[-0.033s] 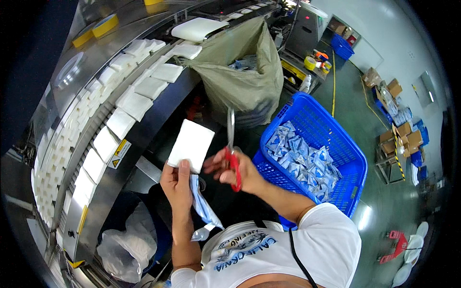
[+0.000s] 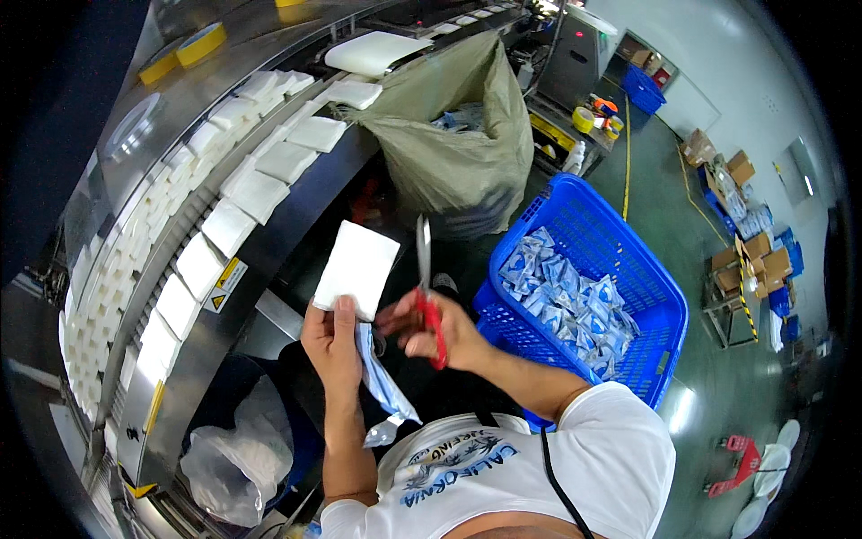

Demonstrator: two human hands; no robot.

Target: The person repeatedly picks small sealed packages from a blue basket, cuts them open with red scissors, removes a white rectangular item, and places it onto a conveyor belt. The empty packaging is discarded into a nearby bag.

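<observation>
Before me, my left hand point(image 2: 337, 349) pinches a white folded pad point(image 2: 357, 271) with the thumb on top, near its lower corner. From that same hand dangles a slit blue-and-silver foil packet point(image 2: 384, 382), reaching down toward my shirt. Red-handled scissors point(image 2: 431, 331) are in my right hand point(image 2: 449, 332), with the blades pointing upward. The fingertips of that hand come close to the pad's lower right edge; whether they touch it I cannot tell. To the right stands a blue plastic basket point(image 2: 662, 305) holding many blue-and-white sealed packets point(image 2: 575, 301).
At left curves a metal conveyor point(image 2: 310, 184) bearing rows of white folded pads point(image 2: 227, 226). An olive woven sack point(image 2: 458, 166) with packets inside stands beyond my hands. A bin with clear plastic bags point(image 2: 238, 463) sits at lower left. Cardboard boxes point(image 2: 768, 269) are stacked far right.
The scissors have tilted slightly, their blade tips shifting left and a little lower. My left hand and the pad have hardly moved.
</observation>
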